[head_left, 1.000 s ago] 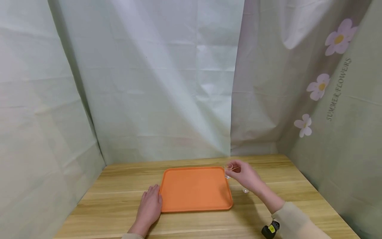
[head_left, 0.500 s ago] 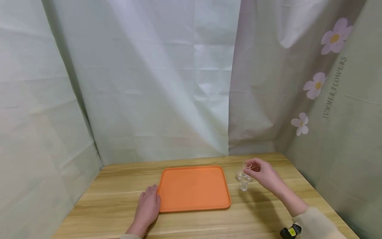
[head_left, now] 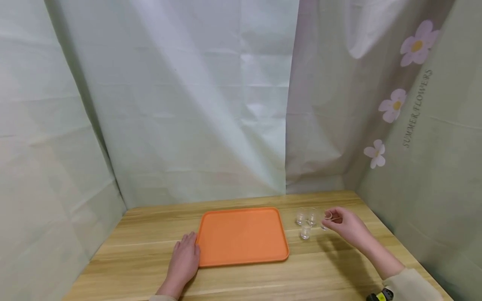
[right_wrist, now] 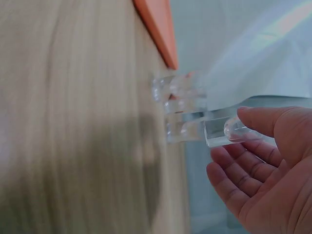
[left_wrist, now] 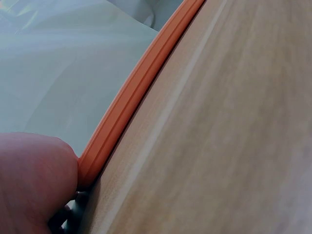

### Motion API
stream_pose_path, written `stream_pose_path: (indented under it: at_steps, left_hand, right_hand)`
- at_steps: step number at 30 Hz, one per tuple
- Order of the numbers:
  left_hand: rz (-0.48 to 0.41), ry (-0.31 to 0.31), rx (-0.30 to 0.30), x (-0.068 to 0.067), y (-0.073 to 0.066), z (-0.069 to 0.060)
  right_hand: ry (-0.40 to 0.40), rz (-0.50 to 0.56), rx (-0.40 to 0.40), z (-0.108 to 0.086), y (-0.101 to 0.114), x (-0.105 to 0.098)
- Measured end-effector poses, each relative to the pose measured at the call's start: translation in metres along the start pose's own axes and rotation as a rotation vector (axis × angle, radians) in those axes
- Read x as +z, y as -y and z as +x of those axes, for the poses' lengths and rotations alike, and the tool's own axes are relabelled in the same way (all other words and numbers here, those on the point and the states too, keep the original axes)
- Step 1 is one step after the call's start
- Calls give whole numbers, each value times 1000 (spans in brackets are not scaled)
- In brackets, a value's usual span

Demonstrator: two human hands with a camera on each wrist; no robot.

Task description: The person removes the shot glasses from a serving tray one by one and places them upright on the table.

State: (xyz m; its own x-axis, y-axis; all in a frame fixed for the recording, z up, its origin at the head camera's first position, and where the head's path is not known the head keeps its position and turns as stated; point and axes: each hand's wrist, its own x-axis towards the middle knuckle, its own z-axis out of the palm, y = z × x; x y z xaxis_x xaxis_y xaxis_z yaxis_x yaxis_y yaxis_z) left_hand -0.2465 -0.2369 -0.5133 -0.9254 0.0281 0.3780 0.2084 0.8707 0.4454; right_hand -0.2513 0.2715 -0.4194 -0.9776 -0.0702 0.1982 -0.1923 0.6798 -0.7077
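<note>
My right hand [head_left: 347,225] pinches a small clear shot glass [right_wrist: 219,132] between thumb and fingers; it appears raised a little off the tabletop. To its left in the head view, three more clear shot glasses stand upright on the table: a back left one [head_left: 300,218], a back right one [head_left: 312,218] and a front one [head_left: 305,232]. An orange tray [head_left: 241,236] lies flat left of the glasses. My left hand [head_left: 183,259] rests on the table with fingers fairly straight along the tray's left edge. In the left wrist view its thumb [left_wrist: 39,170] touches the tray rim.
The wooden table [head_left: 150,238] extends on both sides of the tray. Pale fabric curtains [head_left: 199,125] enclose it at the back and sides. A dark strapped device [head_left: 381,295] sits at my right wrist.
My right hand has moved right with the shot glass, from the tray's right edge past the three standing glasses, which have come into sight. My left hand stays against the tray.
</note>
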Motion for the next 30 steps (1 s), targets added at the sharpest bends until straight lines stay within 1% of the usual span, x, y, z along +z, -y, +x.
stream_pose_path:
  at_steps: [4,6,8,15,21,26,30]
  left_hand:
    - [28,71,-38,-8,-5,1]
    - [35,91,-50,-9,-6,2]
    - [34,90,-52,-8,-6,2]
    - [24,83,-52,-9,-7,1]
    - [19,51,-38,-6,-6,0]
    - [7,26,-19,-4,-6,-2]
    - [21,41,-32,-6,-7,-1]
  right_hand:
    - [19,33,-1,0,-8,5]
    - [25,51,-6,0,-12,8]
    - [27,61,0,0,-14,10]
    - [46,48,29,3,-18,19]
    - [43,56,30,4,-22,23]
    - [49,58,50,3,-26,26]
    - [51,60,47,6,-27,28]
